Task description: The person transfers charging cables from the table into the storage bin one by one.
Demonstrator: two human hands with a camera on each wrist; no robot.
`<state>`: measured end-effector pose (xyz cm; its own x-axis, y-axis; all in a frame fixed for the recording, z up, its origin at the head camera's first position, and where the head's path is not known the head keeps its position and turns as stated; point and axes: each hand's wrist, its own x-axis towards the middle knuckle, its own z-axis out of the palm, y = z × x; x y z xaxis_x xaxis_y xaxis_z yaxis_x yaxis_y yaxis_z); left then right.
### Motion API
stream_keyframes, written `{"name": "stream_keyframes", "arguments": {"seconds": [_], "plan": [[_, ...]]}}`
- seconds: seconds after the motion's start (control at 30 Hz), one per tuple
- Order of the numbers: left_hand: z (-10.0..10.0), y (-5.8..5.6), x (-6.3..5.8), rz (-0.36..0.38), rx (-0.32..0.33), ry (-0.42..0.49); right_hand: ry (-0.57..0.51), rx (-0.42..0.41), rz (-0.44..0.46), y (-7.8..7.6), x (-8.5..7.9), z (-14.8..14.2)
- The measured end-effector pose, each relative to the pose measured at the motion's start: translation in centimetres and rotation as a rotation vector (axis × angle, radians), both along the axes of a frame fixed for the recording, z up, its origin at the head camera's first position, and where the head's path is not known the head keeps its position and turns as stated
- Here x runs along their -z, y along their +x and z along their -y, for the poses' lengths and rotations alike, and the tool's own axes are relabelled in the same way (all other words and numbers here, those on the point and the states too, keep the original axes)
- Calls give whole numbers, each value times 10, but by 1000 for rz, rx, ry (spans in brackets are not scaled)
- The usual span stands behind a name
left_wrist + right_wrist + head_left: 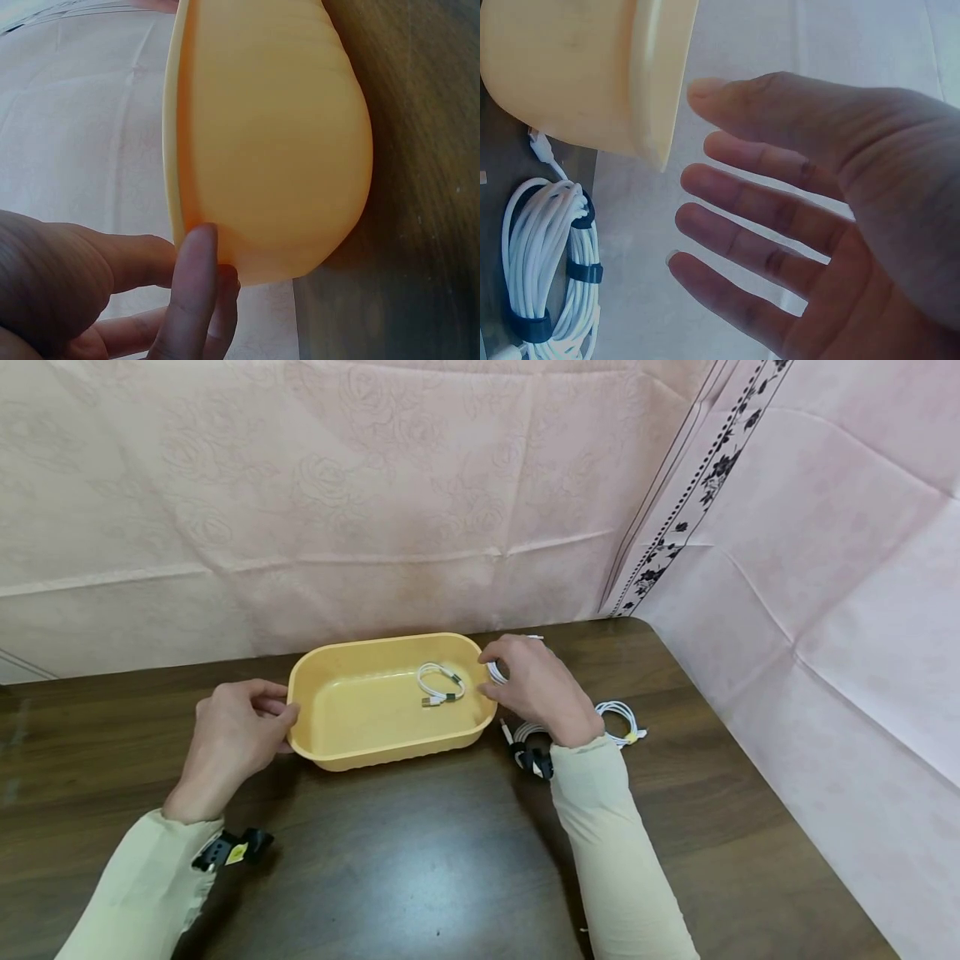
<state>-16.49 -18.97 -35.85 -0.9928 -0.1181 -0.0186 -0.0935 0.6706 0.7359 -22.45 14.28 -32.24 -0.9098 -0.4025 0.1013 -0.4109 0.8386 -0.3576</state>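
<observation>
A yellow plastic basin (pixel 352 710) stands on the table, with one coiled white USB cable (pixel 442 698) lying inside towards its right end. At the left end, my left hand (pixel 238 727) pinches the basin's rim between thumb and fingers; the left wrist view shows the fingertips against the outer wall (pixel 270 135). My right hand (pixel 780 217) is held at the right end, its fingers spread and slightly bent, the thumb tip close to the rim. Below that end, a thick white cable coil (pixel 536 255) with black straps lies on the table.
More coiled white cables lie around my right wrist, one of them with a yellow tie (pixel 632 737). A pale patterned cloth (pixel 360 510) hangs behind the dark wooden table (pixel 405 852) and along its right edge. Each wrist wears a black strapped device (pixel 232 850).
</observation>
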Motion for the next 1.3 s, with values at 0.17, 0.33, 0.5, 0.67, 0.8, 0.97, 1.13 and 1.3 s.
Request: {"name": "stream_keyframes", "arguments": {"seconds": [0.17, 0.33, 0.5, 0.67, 0.8, 0.97, 1.13, 1.3], "plan": [[-1, 0, 0, 1, -5, -5, 5, 9, 17, 0, -1, -3], [-1, 0, 0, 6, -9, -7, -8, 14, 28, -1, -1, -5], [0, 0, 1, 6, -7, -8, -20, 30, 43, -1, -2, -8], [0, 0, 1, 9, -7, -4, -15, 50, 59, -3, -3, -11], [0, 0, 0, 12, -8, 1, -12, 66, 74, -4, -2, -13], [0, 0, 0, 16, -11, -2, -16, 87, 81, -4, -2, -16], [0, 0, 0, 8, -9, -2, -20, 98, 103, -2, -4, -18], [0, 0, 0, 11, -10, -4, -21, 104, 94, -2, -4, -22]]}}
